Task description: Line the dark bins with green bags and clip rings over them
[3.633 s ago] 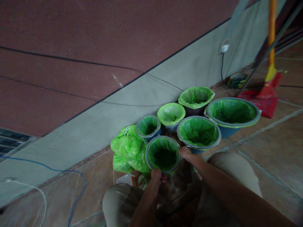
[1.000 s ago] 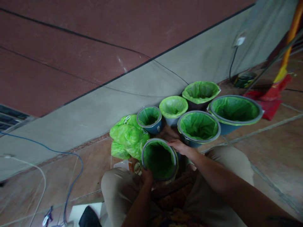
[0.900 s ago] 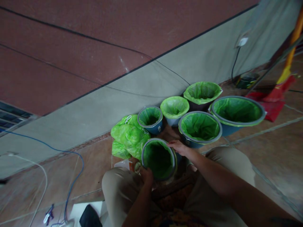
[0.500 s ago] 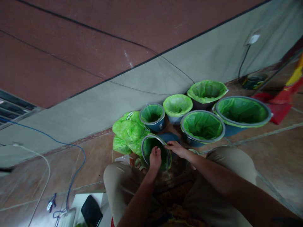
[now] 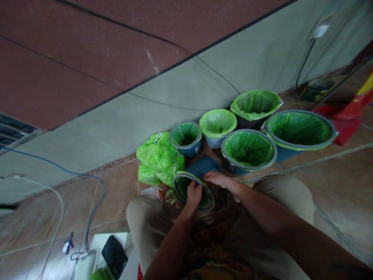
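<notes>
A small blue trash bin point(image 5: 205, 166) with a grey rim ring and green liner lies tilted between my knees, its mouth facing me. My left hand point(image 5: 194, 194) is in front of the mouth, fingers closed on the bin's rim at its upper right. My right hand point(image 5: 217, 179) is just outside that side of the rim, its fingers curled together; what they hold, if anything, is too small to make out. The green liner point(image 5: 183, 185) shows inside the mouth, partly covered by my left hand and forearm.
Several lined bins stand ahead and right, including a small blue bin point(image 5: 192, 151) and a large bin point(image 5: 287, 154). Filled green bags point(image 5: 160, 158) lean by the wall. A phone point(image 5: 114, 256) lies on a white surface at lower left. A blue cable point(image 5: 100, 202) crosses the floor.
The bin has tipped further toward me, showing more of its blue side. My left hand has moved from over the mouth right to the rim. My right hand stays nearby.
</notes>
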A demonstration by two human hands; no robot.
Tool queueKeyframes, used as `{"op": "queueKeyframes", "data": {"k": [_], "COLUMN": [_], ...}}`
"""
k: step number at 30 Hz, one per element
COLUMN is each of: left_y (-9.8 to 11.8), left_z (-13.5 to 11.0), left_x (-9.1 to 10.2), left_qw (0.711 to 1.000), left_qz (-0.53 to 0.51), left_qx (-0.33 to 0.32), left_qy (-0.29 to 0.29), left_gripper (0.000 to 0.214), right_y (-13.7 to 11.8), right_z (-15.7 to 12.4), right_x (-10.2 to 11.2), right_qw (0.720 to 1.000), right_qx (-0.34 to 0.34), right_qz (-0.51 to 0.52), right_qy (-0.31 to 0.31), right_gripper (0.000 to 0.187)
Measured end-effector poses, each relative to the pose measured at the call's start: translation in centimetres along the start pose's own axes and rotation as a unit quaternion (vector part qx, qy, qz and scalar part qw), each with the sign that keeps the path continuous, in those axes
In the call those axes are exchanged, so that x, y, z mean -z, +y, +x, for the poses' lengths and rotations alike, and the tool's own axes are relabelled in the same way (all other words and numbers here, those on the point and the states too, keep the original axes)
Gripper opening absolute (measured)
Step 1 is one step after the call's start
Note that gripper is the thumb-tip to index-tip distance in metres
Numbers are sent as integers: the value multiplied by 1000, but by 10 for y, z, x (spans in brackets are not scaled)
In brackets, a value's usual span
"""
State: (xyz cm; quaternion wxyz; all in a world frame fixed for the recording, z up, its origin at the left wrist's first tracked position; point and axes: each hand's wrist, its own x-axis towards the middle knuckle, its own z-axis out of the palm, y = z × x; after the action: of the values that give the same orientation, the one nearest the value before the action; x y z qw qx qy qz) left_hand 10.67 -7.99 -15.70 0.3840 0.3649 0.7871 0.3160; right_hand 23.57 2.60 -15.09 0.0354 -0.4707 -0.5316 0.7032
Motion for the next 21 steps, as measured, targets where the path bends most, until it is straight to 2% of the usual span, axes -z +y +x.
{"op": "queueKeyframes", "data": {"k": [6,11,16,21], "left_y": [20,32,37,33], "left_z": [2,-6,-17,-27], "left_x": [-3,-10,-11,-5], "left_qw": [998,997,983,952], "left_qz": [43,72,179,292], "left_qx": [-8,4,-22,-62], "left_qy": [33,20,-17,-68], "left_gripper": [18,19,23,26], "right_y": [-1,2,-2,-9], "right_z": [1,4,3,2], "right_x": [2,2,0,3], "right_qw": [998,998,993,974], "right_qx": [45,61,42,36], "right_qz": [9,7,106,218], "right_qy": [37,30,31,57], "right_gripper": [19,7,7,13]}}
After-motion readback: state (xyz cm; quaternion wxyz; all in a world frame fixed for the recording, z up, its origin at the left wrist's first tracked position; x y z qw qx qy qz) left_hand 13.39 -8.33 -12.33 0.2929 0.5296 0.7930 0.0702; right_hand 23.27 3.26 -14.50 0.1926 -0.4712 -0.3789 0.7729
